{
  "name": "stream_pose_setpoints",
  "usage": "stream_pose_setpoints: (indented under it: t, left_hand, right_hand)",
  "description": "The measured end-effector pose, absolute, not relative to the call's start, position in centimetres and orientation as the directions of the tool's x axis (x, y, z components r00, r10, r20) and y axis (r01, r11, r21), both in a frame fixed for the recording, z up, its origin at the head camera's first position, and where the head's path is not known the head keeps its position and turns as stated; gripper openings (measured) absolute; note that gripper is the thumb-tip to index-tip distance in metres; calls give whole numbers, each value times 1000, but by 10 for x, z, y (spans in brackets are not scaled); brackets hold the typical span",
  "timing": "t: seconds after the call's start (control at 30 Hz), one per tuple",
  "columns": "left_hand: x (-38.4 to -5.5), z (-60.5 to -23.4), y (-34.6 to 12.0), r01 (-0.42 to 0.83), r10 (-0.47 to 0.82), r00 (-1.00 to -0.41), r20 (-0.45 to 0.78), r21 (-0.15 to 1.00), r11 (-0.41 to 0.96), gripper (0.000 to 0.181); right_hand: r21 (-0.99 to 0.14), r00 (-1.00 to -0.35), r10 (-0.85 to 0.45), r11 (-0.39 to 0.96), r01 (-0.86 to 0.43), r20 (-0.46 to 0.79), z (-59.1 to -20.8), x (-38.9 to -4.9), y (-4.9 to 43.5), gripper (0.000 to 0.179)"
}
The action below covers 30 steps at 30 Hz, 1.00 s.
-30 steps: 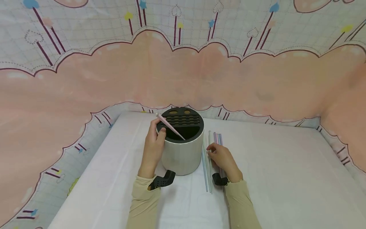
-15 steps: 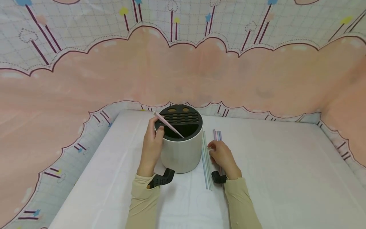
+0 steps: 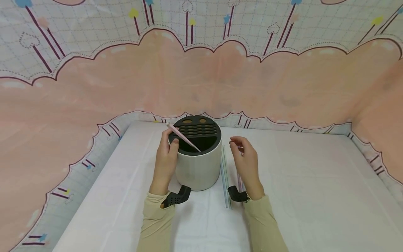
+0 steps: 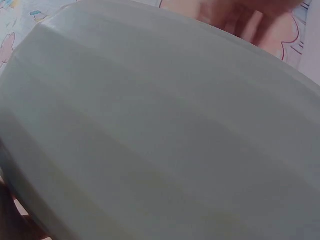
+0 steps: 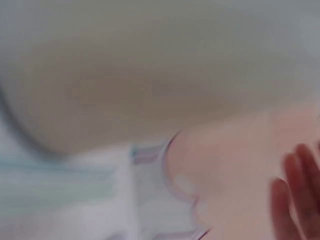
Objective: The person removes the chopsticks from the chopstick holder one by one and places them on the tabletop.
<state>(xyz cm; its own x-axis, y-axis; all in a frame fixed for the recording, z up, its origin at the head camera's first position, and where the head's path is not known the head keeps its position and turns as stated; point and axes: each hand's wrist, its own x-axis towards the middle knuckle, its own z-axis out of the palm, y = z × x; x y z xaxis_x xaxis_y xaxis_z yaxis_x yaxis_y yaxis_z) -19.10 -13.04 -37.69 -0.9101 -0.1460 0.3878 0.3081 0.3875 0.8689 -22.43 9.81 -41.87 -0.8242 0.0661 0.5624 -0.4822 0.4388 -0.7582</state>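
Observation:
My left hand grips a round white utensil holder by its left side, thumb at the rim. The holder's black lid has round holes, narrow slots and a wide opening. A pink chopstick leans in the opening, its thick end sticking out past my left fingers. The holder's grey-white wall fills the left wrist view. My right hand is raised right of the holder, fingers loosely bent, with no stick showing in them. In the right wrist view its fingers look blurred and nearly straight.
A blue and a green chopstick lie along the holder's right side. Several pinkish and bluish chopsticks lie partly hidden under my right hand. A white cloth covers the table, with a patterned curtain behind.
My right hand has lifted away from the chopsticks and moved farther back, and one fewer pale chopstick shows beside the holder. My left hand keeps its grip. The whole view has shifted slightly.

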Motion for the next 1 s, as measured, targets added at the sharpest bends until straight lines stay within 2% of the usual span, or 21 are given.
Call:
stream_pose_setpoints:
  t: [0.17, 0.33, 0.5, 0.7, 0.83, 1.0]
  left_hand:
    - [-192, -378, -130, 314, -150, -905, 397, 864, 394, 40]
    - [-194, -379, -130, 310, -151, -905, 397, 860, 405, 41]
    - [-185, -365, -124, 300, -153, -911, 382, 871, 389, 41]
    - [-177, -353, -119, 332, -137, -903, 408, 863, 380, 40]
    - [-188, -367, -127, 330, -138, -902, 409, 860, 390, 39]
    - [-197, -381, -132, 320, -145, -906, 397, 869, 376, 38]
  right_hand:
    - [-612, -647, 15, 342, -713, 762, -394, -207, 79, 25]
    - [-492, -563, -105, 372, -787, 820, -384, -196, 62, 28]
    - [-402, -560, -183, 524, -751, 808, -378, -190, 46, 33]
    - [-283, -624, -279, 707, -648, 730, -372, -176, 30, 42]
    - [-227, -624, -317, 738, -636, 714, -369, -171, 28, 42]
    - [-231, -605, -330, 711, -664, 724, -369, -170, 27, 37]
